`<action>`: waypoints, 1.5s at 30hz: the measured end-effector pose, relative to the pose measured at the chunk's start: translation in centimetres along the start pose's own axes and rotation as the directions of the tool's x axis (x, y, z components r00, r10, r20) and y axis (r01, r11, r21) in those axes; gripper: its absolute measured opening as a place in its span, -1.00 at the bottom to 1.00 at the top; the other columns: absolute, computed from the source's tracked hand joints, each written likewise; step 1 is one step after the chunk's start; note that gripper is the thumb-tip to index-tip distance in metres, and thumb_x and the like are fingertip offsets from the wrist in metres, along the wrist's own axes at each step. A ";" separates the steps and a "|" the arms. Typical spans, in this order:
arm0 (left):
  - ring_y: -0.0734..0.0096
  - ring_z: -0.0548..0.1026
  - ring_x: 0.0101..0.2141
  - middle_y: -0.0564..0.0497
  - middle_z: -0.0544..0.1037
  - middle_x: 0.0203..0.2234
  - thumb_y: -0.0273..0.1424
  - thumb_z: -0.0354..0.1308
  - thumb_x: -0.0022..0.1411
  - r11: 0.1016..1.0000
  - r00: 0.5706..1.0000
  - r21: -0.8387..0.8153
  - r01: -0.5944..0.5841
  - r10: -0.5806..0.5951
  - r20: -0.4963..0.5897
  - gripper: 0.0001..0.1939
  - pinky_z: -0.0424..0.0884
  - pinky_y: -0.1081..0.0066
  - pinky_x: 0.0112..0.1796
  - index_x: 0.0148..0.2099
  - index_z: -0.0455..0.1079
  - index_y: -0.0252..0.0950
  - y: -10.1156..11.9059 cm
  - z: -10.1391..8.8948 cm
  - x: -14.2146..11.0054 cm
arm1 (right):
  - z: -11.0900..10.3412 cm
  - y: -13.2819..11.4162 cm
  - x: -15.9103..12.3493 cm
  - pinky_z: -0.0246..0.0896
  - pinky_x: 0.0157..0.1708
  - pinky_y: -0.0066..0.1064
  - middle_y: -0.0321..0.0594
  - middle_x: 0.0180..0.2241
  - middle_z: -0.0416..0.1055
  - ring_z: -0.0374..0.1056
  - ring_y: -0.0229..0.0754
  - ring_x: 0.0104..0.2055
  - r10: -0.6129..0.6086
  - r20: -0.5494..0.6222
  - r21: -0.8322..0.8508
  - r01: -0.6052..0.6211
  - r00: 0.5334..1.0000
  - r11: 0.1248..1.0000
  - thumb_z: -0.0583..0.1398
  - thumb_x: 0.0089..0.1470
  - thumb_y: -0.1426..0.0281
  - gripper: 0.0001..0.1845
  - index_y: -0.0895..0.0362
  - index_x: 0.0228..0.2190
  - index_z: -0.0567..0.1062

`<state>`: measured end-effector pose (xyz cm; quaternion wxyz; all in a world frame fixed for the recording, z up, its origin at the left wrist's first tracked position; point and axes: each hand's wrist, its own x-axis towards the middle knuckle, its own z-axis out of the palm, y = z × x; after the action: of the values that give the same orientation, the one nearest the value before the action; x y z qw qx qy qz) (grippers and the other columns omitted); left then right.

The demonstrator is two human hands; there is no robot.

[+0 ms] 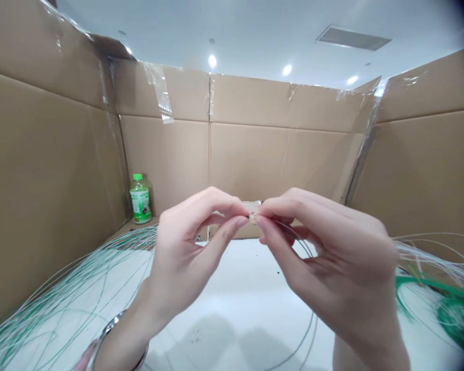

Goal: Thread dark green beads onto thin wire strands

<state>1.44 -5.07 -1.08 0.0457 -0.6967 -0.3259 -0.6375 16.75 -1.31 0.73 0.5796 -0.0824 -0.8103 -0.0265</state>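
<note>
My left hand (195, 247) and my right hand (325, 252) meet fingertip to fingertip above the white table. Between them shows a tiny whitish connector (252, 218), pinched in my right thumb and forefinger. Two thin wires (302, 244) run back from there under my right palm and hang down to the tabletop. My left thumb and forefinger are closed at the connector's other end, on a small dark bit mostly hidden by the fingertips.
Bundles of green and white wires (96, 281) lie along the left side, with coiled green wires (458, 314) at the right. A green-capped bottle (141, 200) stands in the back left corner. Taped cardboard walls (286, 159) enclose the white table (251, 288).
</note>
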 end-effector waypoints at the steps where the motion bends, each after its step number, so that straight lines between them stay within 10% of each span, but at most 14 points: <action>1: 0.68 0.44 -0.40 0.14 0.47 -0.41 -0.59 0.16 0.19 1.000 1.000 -0.005 0.008 -0.008 0.016 -0.85 0.42 0.74 -0.34 -0.26 0.42 -0.22 0.1 -0.1 0.0 | -0.1 0.0 0.0 0.15 -0.58 -0.61 -0.38 -0.57 0.26 0.15 -0.50 -0.55 -0.011 0.011 -0.019 0.011 1.000 1.000 0.18 0.06 0.60 -0.91 0.24 -0.45 0.45; 13: 0.69 0.49 -0.46 0.13 0.52 -0.48 -0.39 0.22 0.18 0.767 0.944 -0.583 0.269 -0.329 0.004 -0.96 0.46 0.75 -0.37 -0.31 0.50 -0.20 0.0 1.4 0.1 | 1.3 0.3 0.1 0.26 -0.55 -0.61 -0.38 -0.54 0.36 0.27 -0.47 -0.52 0.043 -0.144 0.181 -0.017 0.989 0.983 0.22 0.02 0.60 -0.93 0.24 -0.44 0.45; 26: 0.67 0.44 -0.47 0.11 0.50 -0.50 -0.49 0.23 0.15 0.881 0.955 -0.410 0.234 -0.287 -0.072 -0.93 0.41 0.75 -0.42 -0.34 0.51 -0.22 0.0 0.8 0.3 | 1.8 0.8 0.1 0.37 -0.50 -0.67 -0.43 -0.51 0.45 0.36 -0.46 -0.49 0.147 -0.135 0.330 -0.095 0.980 0.939 0.27 -0.03 0.62 -0.86 0.17 -0.40 0.50; 34: 0.65 0.42 -0.51 0.11 0.46 -0.55 -0.38 0.21 0.18 0.748 0.909 -0.569 0.341 -0.417 -0.003 -0.94 0.41 0.70 -0.41 -0.33 0.49 -0.23 -0.6 1.2 0.3 | 1.8 0.7 0.2 0.44 -0.50 -0.63 -0.42 -0.49 0.45 0.44 -0.39 -0.46 0.267 -0.024 0.503 -0.219 0.963 0.836 0.24 0.00 0.61 -0.71 0.09 -0.21 0.46; 45: 0.69 0.39 -0.50 0.10 0.46 -0.52 -0.40 0.21 0.18 0.575 0.867 -0.741 0.346 -0.499 0.018 -0.91 0.40 0.73 -0.42 -0.37 0.47 -0.30 0.7 2.2 0.1 | 4.2 -0.3 -0.4 0.41 -0.56 -0.42 -0.36 -0.48 0.44 0.48 -0.20 -0.43 0.172 -0.435 0.306 -0.034 0.884 0.951 0.25 -0.02 0.64 -0.58 0.02 -0.16 0.35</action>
<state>3.72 -4.54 -1.18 -0.3552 -0.4926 -0.1987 -0.7692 12.90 -1.07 -1.03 0.7600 -0.0314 -0.6406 0.1050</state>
